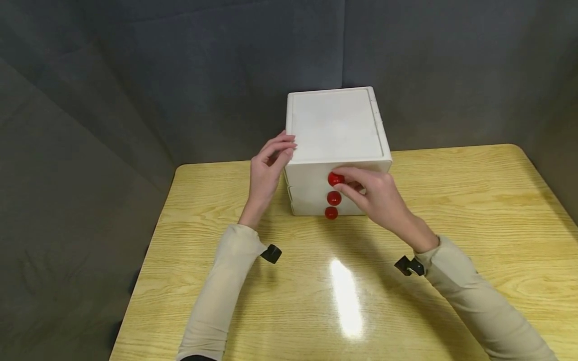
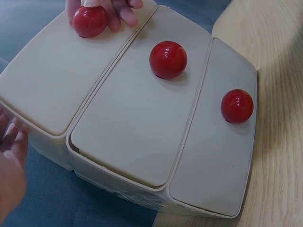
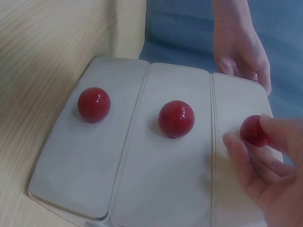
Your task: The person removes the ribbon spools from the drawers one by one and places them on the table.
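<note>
A small white drawer box stands on the table with three stacked drawer fronts, each bearing a round red knob. My right hand pinches the top knob between thumb and fingers; the right wrist view shows the same knob at the fingertips. Below it are the middle knob and the bottom knob, both untouched. My left hand touches the box's left top edge with loosely bent fingers. All three drawer fronts sit in the box, with a thin gap along the middle one's side edge.
The box stands near the back edge of a light wood-grain table. Behind and to the left hangs a dark grey curtain. Black wrist-camera mounts stick out from both beige sleeves.
</note>
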Demonstrator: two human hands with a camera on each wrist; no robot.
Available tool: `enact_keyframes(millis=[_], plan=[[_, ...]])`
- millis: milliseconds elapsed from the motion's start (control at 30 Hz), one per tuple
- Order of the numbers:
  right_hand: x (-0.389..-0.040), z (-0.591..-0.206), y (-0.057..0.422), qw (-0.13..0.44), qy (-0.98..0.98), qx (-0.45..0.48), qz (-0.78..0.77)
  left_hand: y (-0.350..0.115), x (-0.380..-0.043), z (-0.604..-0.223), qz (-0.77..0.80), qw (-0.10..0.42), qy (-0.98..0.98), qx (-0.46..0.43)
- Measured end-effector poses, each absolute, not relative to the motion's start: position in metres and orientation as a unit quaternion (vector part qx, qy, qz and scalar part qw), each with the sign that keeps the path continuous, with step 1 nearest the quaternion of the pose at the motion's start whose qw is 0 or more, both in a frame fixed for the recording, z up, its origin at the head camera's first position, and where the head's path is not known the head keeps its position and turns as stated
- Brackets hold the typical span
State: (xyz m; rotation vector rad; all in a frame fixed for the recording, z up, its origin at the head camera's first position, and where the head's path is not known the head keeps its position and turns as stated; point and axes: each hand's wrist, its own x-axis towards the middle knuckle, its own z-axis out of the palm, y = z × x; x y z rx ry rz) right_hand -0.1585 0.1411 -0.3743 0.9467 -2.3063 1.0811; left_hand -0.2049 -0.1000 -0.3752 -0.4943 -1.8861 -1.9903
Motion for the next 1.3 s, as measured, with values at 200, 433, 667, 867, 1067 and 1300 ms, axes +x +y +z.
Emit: enact_keyframes(millis=[200, 433, 667, 867, 1067, 1300], plan=[[-0.156, -0.376, 0.140, 0.228, -0.825, 0.337, 0.392, -0.099, -0.205, -0.376, -0.704, 0.174, -0.666, -0.177], [-0.150, -0.378, 0.141, 0.232, -0.826, 0.332, 0.393, -0.098, -0.205, -0.376, -0.707, 0.171, -0.663, -0.176], [-0.142, -0.376, 0.142, 0.232, -0.823, 0.343, 0.389, -0.098, -0.206, -0.375, -0.706, 0.169, -0.665, -0.176], [-0.135, -0.376, 0.143, 0.239, -0.813, 0.367, 0.384, -0.099, -0.208, -0.376, -0.703, 0.170, -0.665, -0.184], [-0.124, -0.376, 0.144, 0.241, -0.806, 0.384, 0.381, -0.099, -0.208, -0.377, -0.703, 0.167, -0.666, -0.183], [-0.115, -0.377, 0.145, 0.250, -0.791, 0.407, 0.381, -0.100, -0.207, -0.376, -0.702, 0.171, -0.667, -0.179]])
